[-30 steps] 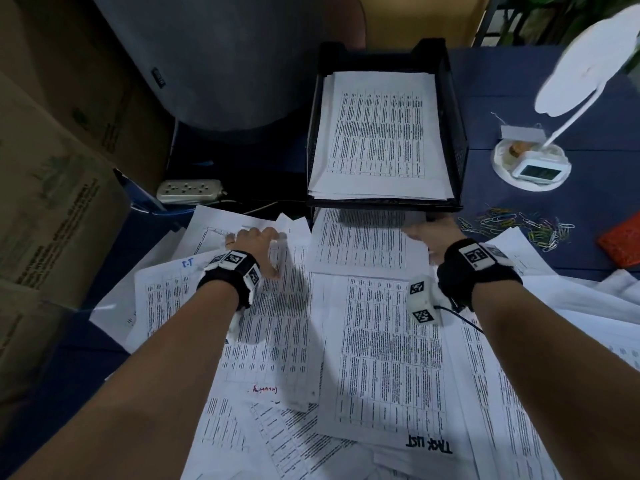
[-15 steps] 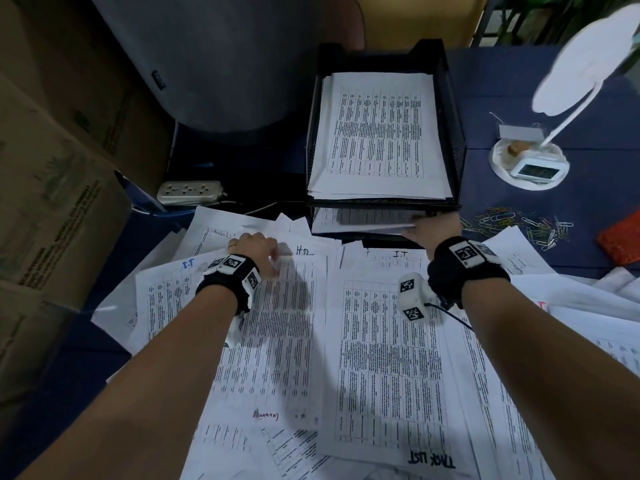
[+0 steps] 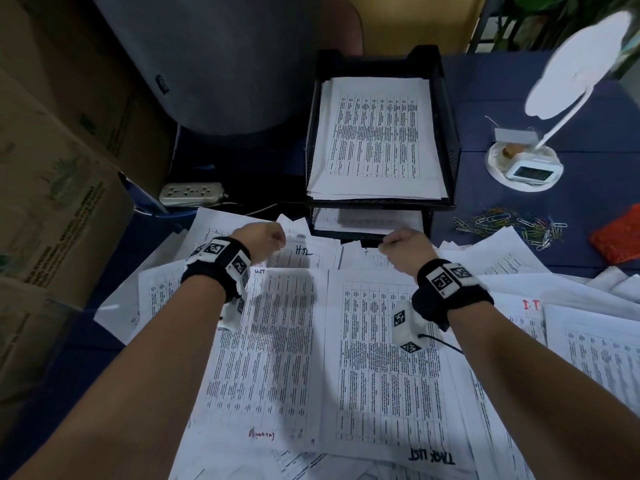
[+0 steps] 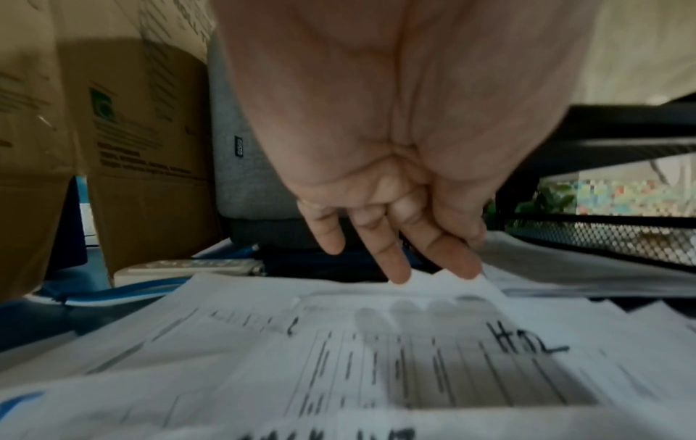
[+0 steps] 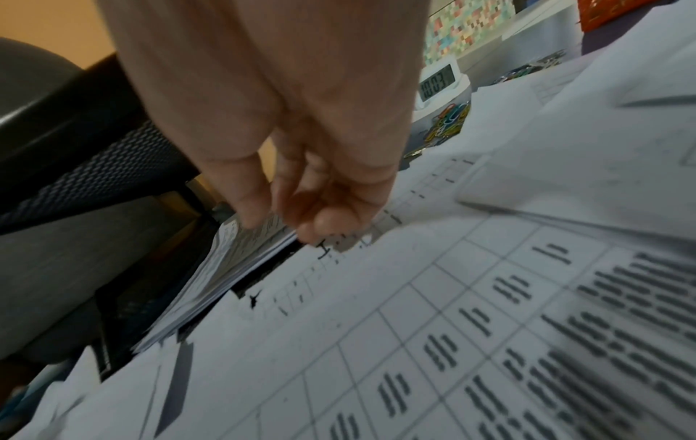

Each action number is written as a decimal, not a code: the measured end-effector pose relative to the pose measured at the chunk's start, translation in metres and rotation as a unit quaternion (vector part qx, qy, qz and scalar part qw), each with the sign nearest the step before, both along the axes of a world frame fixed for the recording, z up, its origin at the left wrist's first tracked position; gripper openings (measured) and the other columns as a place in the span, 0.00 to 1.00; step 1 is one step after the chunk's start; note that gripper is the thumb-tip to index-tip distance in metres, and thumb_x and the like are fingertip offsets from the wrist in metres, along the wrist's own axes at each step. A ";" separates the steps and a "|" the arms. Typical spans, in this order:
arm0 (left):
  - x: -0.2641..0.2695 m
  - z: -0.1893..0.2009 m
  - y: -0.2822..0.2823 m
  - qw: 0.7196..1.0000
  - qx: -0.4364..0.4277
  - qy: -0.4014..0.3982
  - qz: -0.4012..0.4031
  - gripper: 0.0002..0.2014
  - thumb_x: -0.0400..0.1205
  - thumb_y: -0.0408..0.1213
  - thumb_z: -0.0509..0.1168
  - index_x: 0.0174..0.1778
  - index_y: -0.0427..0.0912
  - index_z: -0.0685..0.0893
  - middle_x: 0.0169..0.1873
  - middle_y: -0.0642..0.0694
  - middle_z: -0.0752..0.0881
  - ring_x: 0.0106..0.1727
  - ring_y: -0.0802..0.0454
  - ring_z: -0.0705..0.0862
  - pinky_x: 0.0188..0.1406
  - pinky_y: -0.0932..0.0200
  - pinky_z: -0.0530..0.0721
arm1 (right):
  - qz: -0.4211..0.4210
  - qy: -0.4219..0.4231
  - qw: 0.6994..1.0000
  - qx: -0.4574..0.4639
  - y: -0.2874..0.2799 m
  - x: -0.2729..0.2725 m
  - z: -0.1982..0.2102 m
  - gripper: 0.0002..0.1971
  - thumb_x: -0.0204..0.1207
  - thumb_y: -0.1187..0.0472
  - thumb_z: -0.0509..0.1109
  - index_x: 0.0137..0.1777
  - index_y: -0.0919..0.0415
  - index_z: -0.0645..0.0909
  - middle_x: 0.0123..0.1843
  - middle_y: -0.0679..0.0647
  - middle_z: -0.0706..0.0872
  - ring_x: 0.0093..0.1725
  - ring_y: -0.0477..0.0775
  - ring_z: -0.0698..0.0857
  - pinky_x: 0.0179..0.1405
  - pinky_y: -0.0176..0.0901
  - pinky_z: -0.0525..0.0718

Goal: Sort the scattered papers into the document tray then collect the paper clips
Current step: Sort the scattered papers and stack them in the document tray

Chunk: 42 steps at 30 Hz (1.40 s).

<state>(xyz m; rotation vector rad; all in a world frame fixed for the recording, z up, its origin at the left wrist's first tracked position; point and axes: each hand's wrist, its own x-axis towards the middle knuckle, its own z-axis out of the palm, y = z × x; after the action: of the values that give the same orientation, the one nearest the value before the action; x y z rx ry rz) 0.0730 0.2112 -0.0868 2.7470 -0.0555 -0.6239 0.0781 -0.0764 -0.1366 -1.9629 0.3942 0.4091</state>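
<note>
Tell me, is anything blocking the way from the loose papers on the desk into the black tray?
Nothing visible does. The scattered papers lie right in front of the tray, whose front is open. Its top shelf already holds a stack, its lower shelf a thinner one. The paper clips sit off to the right, out of the path.

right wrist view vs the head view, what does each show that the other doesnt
Only the right wrist view shows the clock reading 10:03, and the right hand's fingers touching the lower paper stack. Only the head view shows the left hand, the upper tray's stack, the power strip and the cardboard boxes. Both show the right hand, the paper clips, the black mesh tray and the scattered papers.
</note>
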 end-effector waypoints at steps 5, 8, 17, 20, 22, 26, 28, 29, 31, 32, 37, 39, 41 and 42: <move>-0.017 -0.019 -0.008 0.985 0.107 0.109 -0.077 0.29 0.70 0.46 0.77 0.64 0.47 0.74 0.61 0.46 0.77 0.60 0.44 0.80 0.61 0.48 0.80 | 0.098 0.068 0.992 -0.030 0.006 -0.012 -0.001 0.12 0.74 0.62 0.74 0.57 0.60 0.81 0.48 0.53 0.84 0.46 0.52 0.84 0.50 0.45 0.85; -0.026 -0.025 -0.013 0.981 0.143 0.095 -0.086 0.33 0.67 0.45 0.79 0.65 0.48 0.72 0.60 0.47 0.78 0.60 0.44 0.80 0.62 0.47 0.78 | 0.158 0.067 0.982 -0.076 0.006 -0.019 -0.002 0.21 0.72 0.64 0.76 0.66 0.63 0.80 0.61 0.54 0.83 0.51 0.51 0.85 0.60 0.43 0.83; -0.008 0.025 -0.011 0.999 0.014 0.041 0.007 0.20 0.77 0.44 0.71 0.65 0.46 0.81 0.61 0.48 0.83 0.64 0.46 0.79 0.62 0.56 0.73 | 0.193 0.096 0.976 0.018 0.013 -0.029 0.010 0.44 0.56 0.43 0.85 0.72 0.57 0.76 0.69 0.50 0.79 0.65 0.50 0.80 0.66 0.47 0.82; 0.007 0.039 -0.021 0.997 -0.072 0.006 0.031 0.17 0.77 0.39 0.72 0.61 0.40 0.82 0.56 0.44 0.85 0.61 0.44 0.82 0.54 0.58 0.76 | 0.259 0.102 0.960 0.021 0.025 -0.040 0.021 0.54 0.43 0.27 0.79 0.72 0.48 0.74 0.71 0.46 0.79 0.69 0.49 0.77 0.75 0.54 0.71; 0.014 0.036 -0.030 0.997 -0.066 -0.008 0.043 0.21 0.77 0.40 0.72 0.66 0.40 0.80 0.60 0.44 0.83 0.62 0.45 0.81 0.55 0.55 0.77 | 0.266 0.117 0.956 0.042 0.029 -0.043 0.022 0.52 0.44 0.25 0.76 0.71 0.45 0.75 0.72 0.46 0.78 0.72 0.51 0.75 0.77 0.60 0.66; 0.020 0.013 -0.040 0.999 0.022 -0.002 0.026 0.25 0.78 0.42 0.71 0.70 0.37 0.77 0.65 0.40 0.81 0.64 0.42 0.80 0.52 0.58 0.77 | 0.210 0.134 0.965 0.081 0.025 -0.041 0.018 0.42 0.49 0.33 0.82 0.64 0.49 0.80 0.66 0.49 0.84 0.67 0.51 0.80 0.74 0.56 0.72; 0.018 0.002 -0.045 0.999 0.022 0.020 0.039 0.29 0.78 0.43 0.70 0.74 0.37 0.73 0.68 0.39 0.79 0.68 0.42 0.78 0.57 0.56 0.77 | 0.187 0.111 0.975 0.046 0.020 -0.035 0.011 0.17 0.67 0.54 0.80 0.55 0.55 0.84 0.56 0.53 0.87 0.57 0.52 0.85 0.68 0.52 0.80; 0.016 -0.004 -0.047 0.998 0.015 0.026 0.047 0.29 0.79 0.43 0.70 0.74 0.37 0.73 0.68 0.39 0.78 0.68 0.42 0.77 0.59 0.55 0.77 | 0.179 0.095 0.979 0.008 0.017 -0.033 0.009 0.06 0.72 0.63 0.75 0.49 0.57 0.85 0.50 0.53 0.87 0.51 0.53 0.85 0.61 0.49 0.83; 0.013 -0.012 -0.050 0.997 -0.011 0.021 0.071 0.25 0.79 0.43 0.70 0.69 0.39 0.74 0.64 0.39 0.80 0.64 0.41 0.80 0.55 0.55 0.78 | 0.147 0.065 0.985 -0.070 0.007 -0.028 0.006 0.04 0.76 0.68 0.68 0.47 0.61 0.83 0.44 0.56 0.84 0.44 0.55 0.82 0.47 0.45 0.82; 0.012 -0.016 -0.049 0.996 -0.022 0.014 0.083 0.24 0.78 0.43 0.70 0.68 0.40 0.74 0.63 0.39 0.81 0.62 0.41 0.81 0.54 0.54 0.79 | 0.117 0.052 0.988 -0.084 0.003 -0.026 0.006 0.06 0.77 0.68 0.66 0.49 0.62 0.83 0.44 0.57 0.83 0.44 0.56 0.81 0.43 0.43 0.79; 0.011 -0.024 -0.041 0.995 0.087 -0.001 0.054 0.30 0.78 0.46 0.69 0.75 0.48 0.66 0.71 0.40 0.73 0.69 0.37 0.75 0.65 0.43 0.77 | -0.035 0.012 0.999 -0.039 -0.022 -0.011 0.006 0.11 0.78 0.73 0.60 0.52 0.65 0.83 0.44 0.59 0.80 0.34 0.54 0.75 0.27 0.36 0.73; 0.012 -0.024 -0.038 0.988 0.148 0.022 0.020 0.34 0.77 0.48 0.69 0.77 0.50 0.63 0.72 0.41 0.71 0.71 0.38 0.73 0.68 0.41 0.72 | -0.088 -0.004 0.995 -0.051 -0.031 -0.002 0.007 0.14 0.78 0.74 0.60 0.59 0.71 0.82 0.45 0.60 0.80 0.37 0.58 0.78 0.30 0.38 0.75; 0.013 -0.025 -0.035 0.981 0.190 0.045 -0.013 0.38 0.74 0.50 0.71 0.77 0.51 0.61 0.71 0.43 0.71 0.72 0.39 0.72 0.70 0.39 0.67 | -0.132 -0.014 0.987 -0.095 -0.040 0.004 0.009 0.14 0.78 0.73 0.60 0.60 0.73 0.81 0.47 0.62 0.81 0.50 0.64 0.83 0.43 0.46 0.77; 0.014 -0.026 -0.033 0.977 0.205 0.052 -0.026 0.40 0.72 0.51 0.72 0.77 0.52 0.61 0.70 0.43 0.72 0.71 0.39 0.73 0.71 0.38 0.66 | -0.149 -0.028 0.981 -0.121 -0.044 0.008 0.010 0.14 0.78 0.72 0.60 0.60 0.73 0.80 0.50 0.65 0.82 0.56 0.67 0.83 0.47 0.47 0.77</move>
<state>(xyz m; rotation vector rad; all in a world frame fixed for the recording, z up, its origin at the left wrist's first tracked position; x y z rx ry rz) 0.0867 0.1785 -0.1124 3.1092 0.0286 -0.8788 0.0858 -0.1201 -0.1265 -2.1011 0.7173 0.1165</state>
